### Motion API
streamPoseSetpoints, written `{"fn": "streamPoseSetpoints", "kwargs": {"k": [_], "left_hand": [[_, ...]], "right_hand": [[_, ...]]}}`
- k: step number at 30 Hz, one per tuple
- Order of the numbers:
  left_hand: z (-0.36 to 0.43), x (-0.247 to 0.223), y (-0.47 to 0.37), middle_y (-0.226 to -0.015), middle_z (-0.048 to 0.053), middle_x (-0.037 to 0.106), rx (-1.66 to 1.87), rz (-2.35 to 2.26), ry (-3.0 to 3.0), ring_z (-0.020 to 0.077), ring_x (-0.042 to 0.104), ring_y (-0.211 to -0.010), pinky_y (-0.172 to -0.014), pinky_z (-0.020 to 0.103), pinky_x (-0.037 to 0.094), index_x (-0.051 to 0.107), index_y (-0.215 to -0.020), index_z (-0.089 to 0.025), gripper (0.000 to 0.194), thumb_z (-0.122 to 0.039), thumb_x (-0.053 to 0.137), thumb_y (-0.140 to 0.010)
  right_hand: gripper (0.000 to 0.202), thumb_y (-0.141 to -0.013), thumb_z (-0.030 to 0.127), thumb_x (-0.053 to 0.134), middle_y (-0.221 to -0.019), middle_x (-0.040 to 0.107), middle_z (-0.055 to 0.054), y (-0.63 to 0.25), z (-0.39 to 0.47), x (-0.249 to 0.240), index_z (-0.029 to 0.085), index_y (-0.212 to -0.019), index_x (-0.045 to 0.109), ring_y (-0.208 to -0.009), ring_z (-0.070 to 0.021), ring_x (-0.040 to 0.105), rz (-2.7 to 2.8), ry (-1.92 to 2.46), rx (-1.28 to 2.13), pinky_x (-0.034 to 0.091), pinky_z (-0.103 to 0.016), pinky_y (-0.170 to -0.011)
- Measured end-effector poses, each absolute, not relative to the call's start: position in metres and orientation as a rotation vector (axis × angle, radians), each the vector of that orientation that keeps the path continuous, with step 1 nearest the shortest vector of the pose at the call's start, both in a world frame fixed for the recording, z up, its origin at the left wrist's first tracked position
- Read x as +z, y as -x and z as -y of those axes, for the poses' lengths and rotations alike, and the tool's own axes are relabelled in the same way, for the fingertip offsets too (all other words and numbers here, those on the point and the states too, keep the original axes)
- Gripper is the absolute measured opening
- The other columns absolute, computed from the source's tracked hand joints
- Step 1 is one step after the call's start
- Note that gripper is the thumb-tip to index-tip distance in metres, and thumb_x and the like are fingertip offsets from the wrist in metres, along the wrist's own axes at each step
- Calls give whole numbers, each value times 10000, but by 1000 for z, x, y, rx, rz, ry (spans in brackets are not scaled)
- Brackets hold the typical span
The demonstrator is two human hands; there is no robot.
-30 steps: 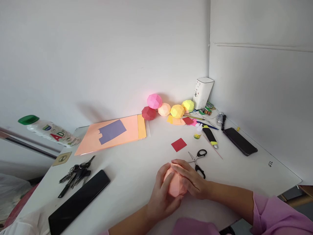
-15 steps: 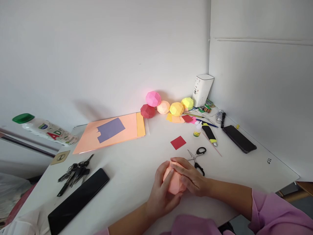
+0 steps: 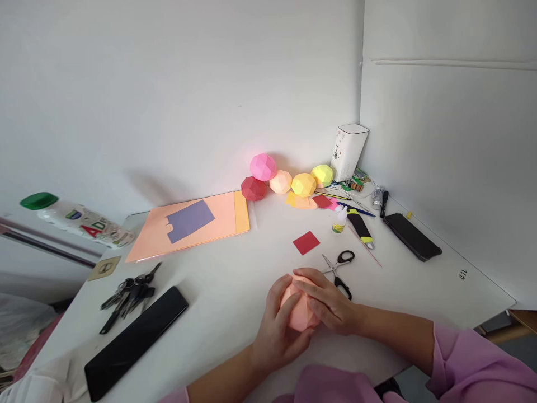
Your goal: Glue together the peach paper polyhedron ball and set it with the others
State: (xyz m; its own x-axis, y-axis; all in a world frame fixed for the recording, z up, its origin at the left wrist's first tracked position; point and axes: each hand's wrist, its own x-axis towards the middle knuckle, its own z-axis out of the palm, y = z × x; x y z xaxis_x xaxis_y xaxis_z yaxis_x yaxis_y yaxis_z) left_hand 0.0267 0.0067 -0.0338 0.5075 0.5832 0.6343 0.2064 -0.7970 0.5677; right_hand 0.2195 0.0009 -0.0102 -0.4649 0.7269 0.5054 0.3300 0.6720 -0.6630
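Between my two hands is a peach faceted paper ball (image 3: 300, 313), held low over the front of the white table. My left hand (image 3: 277, 330) wraps its left side and underside, thumb across the front. From the right and above, my right hand (image 3: 331, 302) closes over it, fingers along the top; the hands partly cover the ball. Just beyond my right hand lie spread scissors (image 3: 335, 267) with black handles. A small red paper rectangle (image 3: 306, 243) rests farther back, and a small glue bottle (image 3: 339, 220) stands near a black and yellow utility knife (image 3: 359, 228).
Several coloured paper balls (image 3: 263, 167) line the back wall, near a white box (image 3: 349, 152). Peach paper sheets (image 3: 222, 211) carry a purple piece (image 3: 191, 220). Keys (image 3: 131, 294), a black slab-like device (image 3: 136, 342) and a leaning bottle (image 3: 79, 219) are at left; a black phone (image 3: 411, 236) lies right.
Both hands keep the same grip on the peach ball. The camera view has shifted very slightly; nothing on the table has visibly moved.
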Motion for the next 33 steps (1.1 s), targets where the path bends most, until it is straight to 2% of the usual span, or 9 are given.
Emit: {"fn": "streamPoseSetpoints", "kwargs": {"k": [13,22,27,33], "left_hand": [[-8,-36,-28,-1460,207,266,1256,-580,-2252,333,317,-1370,-1024,595,396,290,-1381,-223,608,-155,566,-843],[-7,-33,-27,-1441,216,285,1247,-593,-2262,333,323,-1362,-1017,581,405,301,-1375,-209,601,-152,567,-839],[-8,-33,-27,-1443,212,291,1258,-609,-2259,326,338,-1365,-1022,549,421,246,-1436,-209,666,-172,564,-851],[-7,-38,-27,-1430,255,315,1295,-667,-2312,348,319,-1367,-1024,562,414,188,-1471,-129,745,-186,579,-839]], "right_hand": [[451,-1012,256,277,-1410,370,-132,-220,0,-13,232,-1462,305,-1333,-222,365,2077,831,634,385,-432,-1094],[457,-1018,286,249,-1413,376,-126,-220,-1,-11,232,-1470,277,-1333,-220,358,2095,837,618,376,-431,-1099],[470,-1018,311,249,-1414,376,-132,-220,-2,-12,232,-1482,247,-1332,-224,359,2099,831,608,372,-440,-1099],[512,-1020,351,226,-1438,354,-142,-220,-3,-11,234,-1512,148,-1348,-242,341,2123,804,568,370,-472,-1098]]}}
